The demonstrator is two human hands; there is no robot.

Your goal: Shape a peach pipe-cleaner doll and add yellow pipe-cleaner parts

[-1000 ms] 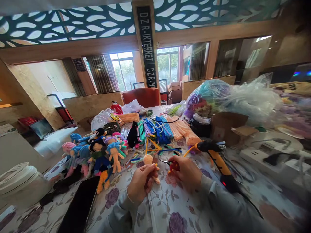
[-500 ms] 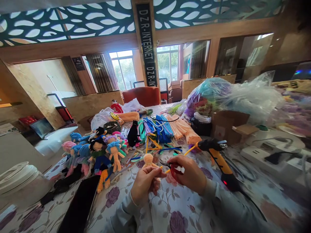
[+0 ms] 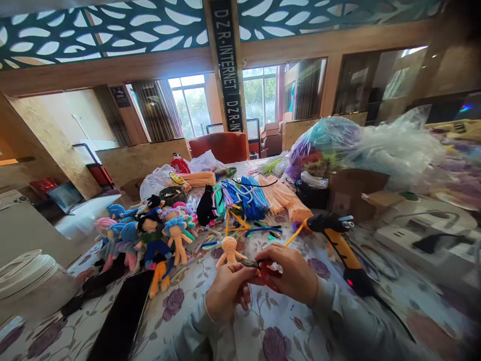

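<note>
Scissors (image 3: 267, 271), one red-handled pair, gripped in right hand (image 3: 293, 277), one peach doll (image 3: 228, 250) pinched in left hand (image 3: 225, 296)

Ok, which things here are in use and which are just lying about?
In use: left hand, peach fuzzy pipe-cleaner doll, right hand, red-handled small snips.
Lying about: blue-haired finished dolls, black-and-orange glue gun, blue pipe-cleaner bundle, black flat phone.

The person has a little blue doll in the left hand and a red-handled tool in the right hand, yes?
Not quite. The doll in the left hand is pale orange, not blue; the blue-haired dolls lie further left on the table. The right hand does hold the red-handled tool. The head view shows it.
</note>
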